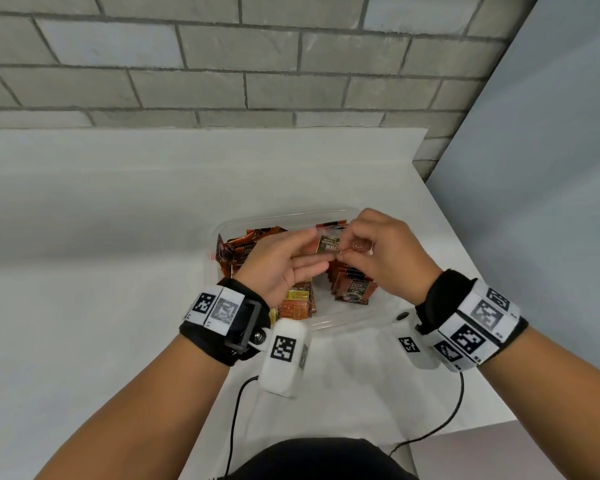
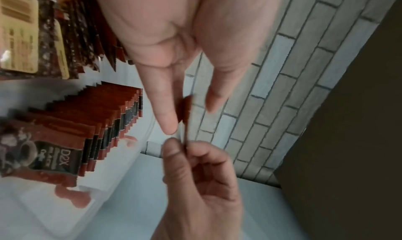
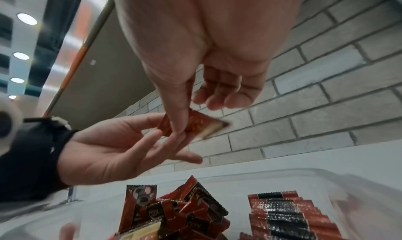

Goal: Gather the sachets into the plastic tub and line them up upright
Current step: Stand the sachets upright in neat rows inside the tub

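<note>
A clear plastic tub (image 1: 347,322) sits on the white table. At its right side an upright row of red-black sachets (image 1: 352,285) (image 2: 87,126) (image 3: 282,209) stands; at its left, loose sachets (image 1: 243,251) (image 3: 174,209) lie jumbled. Above the tub, my right hand (image 1: 343,252) (image 3: 195,116) pinches one sachet (image 1: 330,244) (image 2: 187,113) (image 3: 195,123) between thumb and fingers. My left hand (image 1: 317,249) (image 2: 193,118) (image 3: 169,137) has straight fingers; one fingertip touches the sachet, and the thumb stands apart from it in the left wrist view.
A grey brick wall (image 1: 291,64) backs the white table (image 1: 84,237). The table's right edge (image 1: 465,258) runs close beside the tub. Black cables (image 1: 236,410) hang from both wrist cameras near my body.
</note>
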Demonstrator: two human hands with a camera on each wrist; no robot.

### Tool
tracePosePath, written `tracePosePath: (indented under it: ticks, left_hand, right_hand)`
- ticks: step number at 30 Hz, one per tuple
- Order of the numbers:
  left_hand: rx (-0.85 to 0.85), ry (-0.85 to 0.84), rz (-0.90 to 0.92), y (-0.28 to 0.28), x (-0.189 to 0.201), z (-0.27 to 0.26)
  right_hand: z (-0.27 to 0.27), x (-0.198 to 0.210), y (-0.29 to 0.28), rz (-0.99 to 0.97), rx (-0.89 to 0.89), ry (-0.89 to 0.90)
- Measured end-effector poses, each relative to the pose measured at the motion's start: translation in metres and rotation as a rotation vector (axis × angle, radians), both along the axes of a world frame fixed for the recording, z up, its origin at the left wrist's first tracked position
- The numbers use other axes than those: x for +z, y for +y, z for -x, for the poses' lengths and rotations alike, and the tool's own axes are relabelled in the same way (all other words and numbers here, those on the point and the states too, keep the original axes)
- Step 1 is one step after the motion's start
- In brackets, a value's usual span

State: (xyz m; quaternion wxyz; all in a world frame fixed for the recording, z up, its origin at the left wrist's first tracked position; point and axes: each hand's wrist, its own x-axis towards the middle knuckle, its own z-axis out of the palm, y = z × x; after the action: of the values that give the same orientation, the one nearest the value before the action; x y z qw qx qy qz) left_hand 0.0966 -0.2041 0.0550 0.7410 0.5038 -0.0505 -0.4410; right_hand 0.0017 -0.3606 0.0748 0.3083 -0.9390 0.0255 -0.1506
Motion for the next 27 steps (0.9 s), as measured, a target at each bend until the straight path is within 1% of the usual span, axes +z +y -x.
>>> tracePosePath:
  ticks: [1,3,6,9,13,16,18,19,21,23,24,27]
  left_hand:
    - [-0.002,-0.023,0.017,0.000,0.001,0.000]
    - [0.013,-0.085,-0.012,0.000,-0.001,-0.001]
    - [0.027,-0.168,-0.077,-0.002,-0.004,-0.001]
    - [0.026,-0.188,-0.081,-0.004,-0.006,0.000]
    - [0.022,-0.161,-0.054,-0.009,-0.005,0.002]
    - [-0.028,-0.125,-0.027,-0.013,-0.003,0.005]
    - [-0.061,-0.156,-0.045,-0.014,-0.002,0.008]
    - [-0.065,-0.191,-0.066,-0.015,-0.001,0.009]
    - [-0.045,-0.274,-0.106,-0.014,0.001,0.009]
    - [-0.025,-0.329,-0.123,-0.014,0.003,0.008]
    - [-0.026,-0.354,-0.137,-0.013,0.003,0.008]
    - [-0.029,-0.372,-0.179,-0.012,0.004,0.007]
  right_hand:
    - [0.000,-0.001,0.000,0.014,0.030,0.047]
    - [0.001,-0.002,-0.001,0.005,0.048,0.125]
    - [0.003,0.002,-0.004,-0.100,-0.014,0.111]
    - [0.005,0.007,-0.006,-0.179,-0.122,0.078]
    - [0.004,0.010,-0.007,-0.320,-0.261,0.121]
    - [0.004,0.008,-0.007,-0.406,-0.239,0.211]
    - [0.003,0.008,-0.007,-0.454,-0.202,0.186]
    - [0.002,0.009,-0.008,-0.460,-0.192,0.154]
    - [-0.001,0.013,-0.011,-0.375,-0.185,0.079]
    - [-0.003,0.018,-0.013,-0.253,-0.159,0.078]
    - [-0.004,0.020,-0.013,-0.229,-0.141,0.101]
    - [-0.004,0.020,-0.012,-0.316,-0.135,0.195]
